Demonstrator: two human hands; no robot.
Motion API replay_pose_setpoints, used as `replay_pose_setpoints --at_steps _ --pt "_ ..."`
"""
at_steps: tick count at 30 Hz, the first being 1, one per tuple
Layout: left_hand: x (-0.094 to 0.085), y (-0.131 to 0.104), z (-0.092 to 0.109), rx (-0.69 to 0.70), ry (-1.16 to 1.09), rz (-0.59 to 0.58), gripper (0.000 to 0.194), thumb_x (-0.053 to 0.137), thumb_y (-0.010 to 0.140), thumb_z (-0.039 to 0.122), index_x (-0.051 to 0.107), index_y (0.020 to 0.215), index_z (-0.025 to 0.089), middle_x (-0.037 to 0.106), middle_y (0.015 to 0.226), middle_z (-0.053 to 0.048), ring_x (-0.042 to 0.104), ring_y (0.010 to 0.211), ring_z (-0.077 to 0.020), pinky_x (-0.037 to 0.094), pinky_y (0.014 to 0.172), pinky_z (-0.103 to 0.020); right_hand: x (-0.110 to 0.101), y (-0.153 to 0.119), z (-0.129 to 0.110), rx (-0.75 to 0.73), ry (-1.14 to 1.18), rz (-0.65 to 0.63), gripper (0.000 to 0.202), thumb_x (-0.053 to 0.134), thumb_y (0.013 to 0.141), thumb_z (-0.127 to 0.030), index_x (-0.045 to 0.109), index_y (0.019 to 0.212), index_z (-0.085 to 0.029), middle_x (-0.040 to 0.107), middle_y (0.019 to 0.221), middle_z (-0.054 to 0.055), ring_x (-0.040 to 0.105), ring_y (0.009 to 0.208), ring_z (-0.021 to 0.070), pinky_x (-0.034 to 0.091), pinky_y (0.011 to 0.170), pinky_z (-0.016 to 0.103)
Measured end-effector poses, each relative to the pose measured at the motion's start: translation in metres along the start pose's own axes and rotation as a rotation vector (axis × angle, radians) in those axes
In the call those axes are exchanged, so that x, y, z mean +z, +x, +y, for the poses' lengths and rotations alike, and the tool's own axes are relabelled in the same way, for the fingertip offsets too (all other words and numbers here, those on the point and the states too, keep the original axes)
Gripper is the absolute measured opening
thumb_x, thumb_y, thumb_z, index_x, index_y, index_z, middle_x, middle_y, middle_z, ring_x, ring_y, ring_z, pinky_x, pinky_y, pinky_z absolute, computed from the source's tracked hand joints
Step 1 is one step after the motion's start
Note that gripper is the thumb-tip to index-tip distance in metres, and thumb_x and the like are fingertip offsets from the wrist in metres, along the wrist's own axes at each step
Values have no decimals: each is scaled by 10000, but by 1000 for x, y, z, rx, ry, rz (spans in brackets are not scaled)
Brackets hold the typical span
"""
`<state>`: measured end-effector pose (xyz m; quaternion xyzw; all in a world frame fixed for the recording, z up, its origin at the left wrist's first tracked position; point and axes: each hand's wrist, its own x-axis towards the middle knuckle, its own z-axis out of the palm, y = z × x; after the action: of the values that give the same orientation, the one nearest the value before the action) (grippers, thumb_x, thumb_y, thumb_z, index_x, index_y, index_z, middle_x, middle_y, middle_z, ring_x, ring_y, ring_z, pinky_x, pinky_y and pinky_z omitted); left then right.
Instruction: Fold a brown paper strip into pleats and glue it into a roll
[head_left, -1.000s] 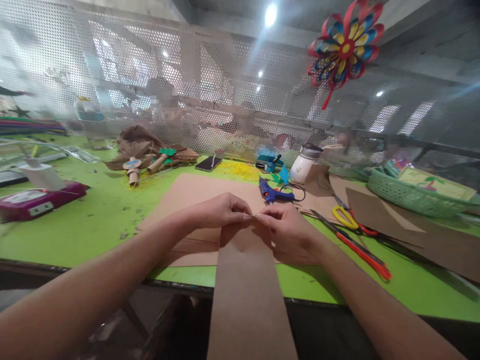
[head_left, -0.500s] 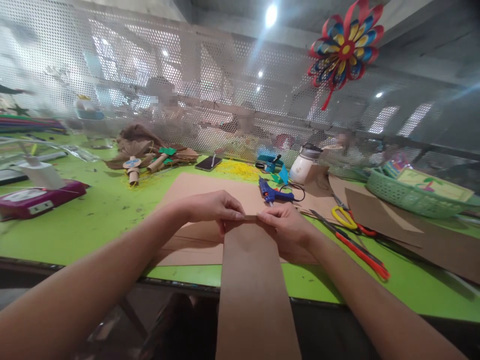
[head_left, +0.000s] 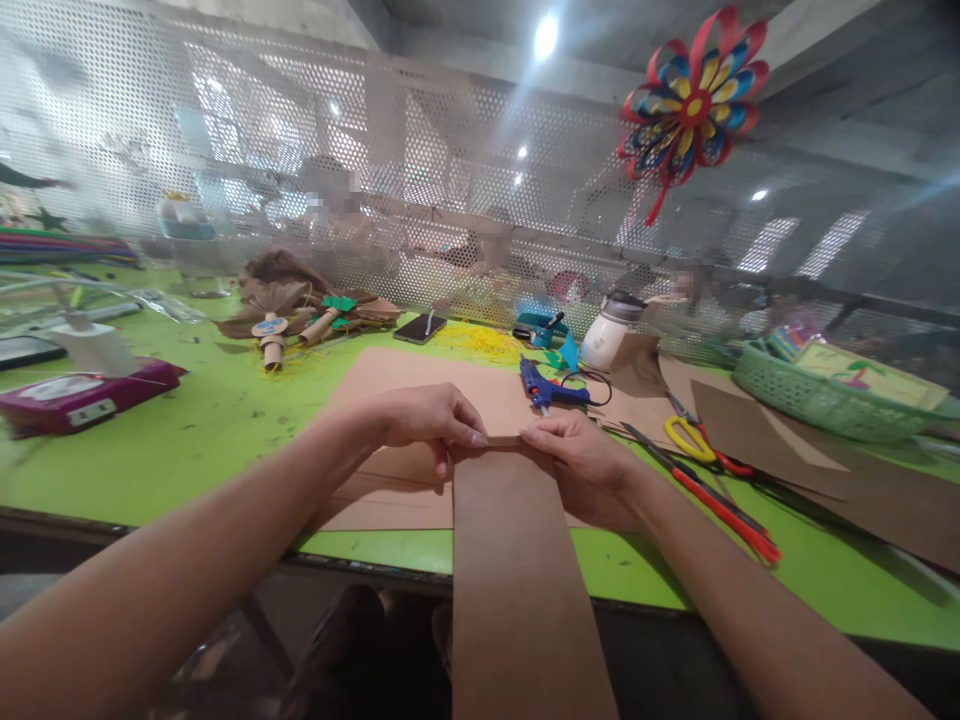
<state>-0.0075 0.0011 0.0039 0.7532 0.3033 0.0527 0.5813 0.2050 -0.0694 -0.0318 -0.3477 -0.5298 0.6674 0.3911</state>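
Both my hands pinch the far end of a long strip of brown kraft paper [head_left: 517, 560], whose narrow edge is folded over. My left hand [head_left: 439, 425] grips the fold's left side, thumb on top. On its right side, my right hand [head_left: 574, 445] presses with thumb and fingers. The strip runs toward me and hangs past the table's front edge. Beneath my hands lies a larger sheet of brown paper [head_left: 375, 385]. Just beyond my right hand rests a blue hot glue gun [head_left: 551, 385].
Right of me lie yellow-handled scissors [head_left: 688, 438], a red-handled cutter [head_left: 724, 505], brown sheets [head_left: 892, 495] and a green basket [head_left: 825, 395]. A white bottle [head_left: 611, 335] stands behind. Paper figures [head_left: 271, 340], a phone [head_left: 420, 328] and a purple power strip [head_left: 97, 395] are to the left.
The pinched end of the strip has tipped lower and its fold looks flatter. My hands have shifted very slightly, still gripping it. The strip's near part has swung a little right.
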Motion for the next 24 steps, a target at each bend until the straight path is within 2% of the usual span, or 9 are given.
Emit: replay_pose_setpoints --at_steps 4,7,10,14,19,24 --pt "1 1 1 48 172 15 252 619 753 375 594 682 134 566 536 23 582 478 -116 464 486 -217 -3 2 -2 -21 -177 61 404 627 767 -404 435 498 -172 379 425 -57 312 417 70 284 460 226" --pt "2 3 0 100 277 9 265 560 802 384 575 695 142 586 521 13 596 488 -123 451 487 -208 -3 3 -6 -28 -296 92 388 642 745 -416 459 505 -172 366 413 -61 300 418 68 259 448 221" --pt "3 4 -2 126 297 4 256 543 816 375 589 722 142 598 540 9 598 490 -122 452 496 -213 1 1 -7 -32 -301 125 308 683 700 -408 539 575 -166 416 457 -55 334 437 71 262 447 222" --pt "4 3 -2 139 274 -32 239 539 828 366 590 757 144 606 554 9 614 506 -123 447 494 -201 9 -3 -1 -31 -198 165 270 708 670 -412 619 707 -160 500 535 -28 411 479 90 297 458 231" --pt "5 -2 5 93 231 -118 275 493 853 428 557 844 160 613 502 6 623 481 -152 445 477 -218 3 -1 -5 -52 -289 151 260 712 660 -402 638 647 -152 523 517 -12 437 484 102 308 447 235" --pt "3 -4 7 83 372 -21 289 506 837 427 546 729 162 593 493 12 558 421 -118 377 426 -193 -10 3 -14 -70 -389 126 241 715 656 -374 639 625 -148 514 517 -13 415 486 96 303 438 228"
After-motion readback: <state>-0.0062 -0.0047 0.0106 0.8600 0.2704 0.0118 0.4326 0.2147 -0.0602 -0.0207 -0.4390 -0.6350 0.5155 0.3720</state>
